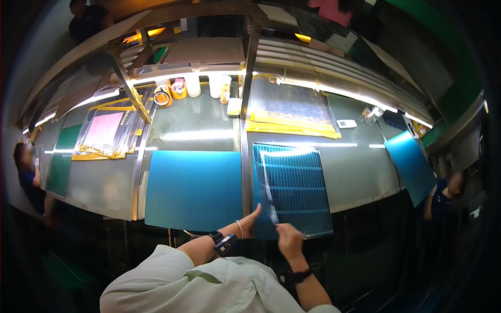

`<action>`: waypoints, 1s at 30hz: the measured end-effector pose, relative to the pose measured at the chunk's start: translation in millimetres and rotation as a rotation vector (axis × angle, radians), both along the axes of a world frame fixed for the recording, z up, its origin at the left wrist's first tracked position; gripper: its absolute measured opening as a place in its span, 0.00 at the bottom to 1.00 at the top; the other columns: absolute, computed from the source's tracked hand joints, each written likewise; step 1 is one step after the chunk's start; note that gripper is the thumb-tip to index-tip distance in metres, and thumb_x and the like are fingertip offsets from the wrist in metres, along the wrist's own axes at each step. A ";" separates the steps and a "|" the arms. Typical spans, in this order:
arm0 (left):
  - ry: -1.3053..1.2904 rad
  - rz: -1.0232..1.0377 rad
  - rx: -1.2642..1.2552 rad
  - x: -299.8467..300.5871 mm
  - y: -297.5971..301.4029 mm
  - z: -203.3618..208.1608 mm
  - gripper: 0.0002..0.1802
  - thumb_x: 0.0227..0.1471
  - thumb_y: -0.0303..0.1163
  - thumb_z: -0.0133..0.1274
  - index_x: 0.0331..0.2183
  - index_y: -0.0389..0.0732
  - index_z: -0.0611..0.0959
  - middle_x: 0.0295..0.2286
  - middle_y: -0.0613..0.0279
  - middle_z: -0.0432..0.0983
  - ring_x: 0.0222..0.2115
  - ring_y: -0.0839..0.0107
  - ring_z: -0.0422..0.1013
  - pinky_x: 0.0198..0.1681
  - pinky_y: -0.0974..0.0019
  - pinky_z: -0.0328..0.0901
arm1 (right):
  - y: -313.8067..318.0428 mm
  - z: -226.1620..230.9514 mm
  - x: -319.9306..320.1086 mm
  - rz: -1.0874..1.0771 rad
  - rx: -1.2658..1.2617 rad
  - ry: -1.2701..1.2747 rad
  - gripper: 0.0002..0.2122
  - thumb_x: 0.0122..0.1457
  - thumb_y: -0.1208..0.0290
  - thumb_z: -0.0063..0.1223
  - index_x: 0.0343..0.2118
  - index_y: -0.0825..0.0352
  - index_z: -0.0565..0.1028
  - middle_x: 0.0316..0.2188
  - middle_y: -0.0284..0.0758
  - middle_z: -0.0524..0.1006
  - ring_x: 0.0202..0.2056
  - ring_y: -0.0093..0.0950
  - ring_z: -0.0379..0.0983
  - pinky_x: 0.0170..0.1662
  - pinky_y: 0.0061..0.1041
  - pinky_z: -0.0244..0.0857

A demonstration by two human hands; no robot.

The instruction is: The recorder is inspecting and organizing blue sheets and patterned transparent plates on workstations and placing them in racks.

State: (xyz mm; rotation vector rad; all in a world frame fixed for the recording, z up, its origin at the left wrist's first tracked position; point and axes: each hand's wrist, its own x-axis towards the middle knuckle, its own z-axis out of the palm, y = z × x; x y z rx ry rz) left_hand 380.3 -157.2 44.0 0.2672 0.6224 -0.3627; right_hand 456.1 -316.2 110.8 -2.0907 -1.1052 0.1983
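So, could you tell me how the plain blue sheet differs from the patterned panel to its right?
Surface: the plain blue sheet is evenly coloured; the patterned panel carries rows of dark marks. Finish: the sheet looks matte, while the panel throws back bright glare. Shape: the sheet appears wider than deep, the panel deeper than wide. Both are bluish and roughly rectangular.

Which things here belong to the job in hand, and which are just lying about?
Seemingly in the job:
blue sheet at left hand and right hand
patterned panel beside it
perhaps plain blue board

Seemingly lying about:
yellow-edged sheets
white device
containers
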 end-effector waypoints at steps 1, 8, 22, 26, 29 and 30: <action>-0.008 0.018 0.003 6.5 7.4 -3.3 0.44 0.41 0.68 0.42 0.44 0.37 0.72 0.46 0.52 0.67 0.48 0.58 0.61 0.53 0.54 0.53 | -0.2 25.7 8.2 -0.112 0.010 0.103 0.04 0.49 0.77 0.47 0.26 0.69 0.73 0.23 0.41 0.74 0.27 0.39 0.71 0.29 0.30 0.63; 0.290 -0.138 0.870 44.9 32.0 -109.7 0.36 0.46 0.51 0.52 0.50 0.37 0.66 0.46 0.49 0.66 0.46 0.56 0.65 0.46 0.58 0.60 | 9.9 155.5 43.8 -0.003 0.019 -0.658 0.03 0.47 0.79 0.44 0.20 0.66 0.69 0.20 0.35 0.69 0.27 0.35 0.66 0.34 0.33 0.55; -0.309 0.639 -0.143 -100.1 117.8 -51.8 0.38 0.49 0.63 0.33 0.50 0.42 0.65 0.47 0.45 0.62 0.45 0.52 0.63 0.43 0.48 0.62 | 4.2 81.8 -0.9 0.134 0.123 -0.165 0.05 0.48 0.75 0.54 0.28 0.70 0.75 0.25 0.40 0.75 0.28 0.38 0.72 0.33 0.29 0.65; -0.296 0.698 0.104 -211.5 184.2 21.4 0.33 0.52 0.57 0.34 0.49 0.42 0.66 0.46 0.49 0.64 0.46 0.50 0.62 0.47 0.45 0.58 | 27.1 -16.7 -20.9 -0.028 0.094 0.265 0.06 0.51 0.79 0.47 0.32 0.71 0.74 0.24 0.42 0.75 0.26 0.31 0.74 0.31 0.23 0.65; -0.064 0.503 0.346 -258.9 210.3 9.1 0.29 0.52 0.52 0.40 0.50 0.44 0.64 0.46 0.52 0.65 0.46 0.53 0.64 0.45 0.47 0.60 | 55.5 -40.6 -41.7 -0.154 -0.019 0.582 0.13 0.53 0.80 0.44 0.43 0.68 0.67 0.19 0.36 0.74 0.22 0.23 0.74 0.24 0.18 0.64; 0.130 0.361 0.566 -267.0 211.9 3.0 0.27 0.52 0.48 0.44 0.50 0.44 0.63 0.45 0.53 0.65 0.45 0.55 0.65 0.45 0.48 0.61 | 64.1 -48.2 -48.5 -0.215 0.067 0.678 0.11 0.53 0.80 0.44 0.40 0.69 0.68 0.19 0.35 0.75 0.21 0.22 0.73 0.23 0.17 0.64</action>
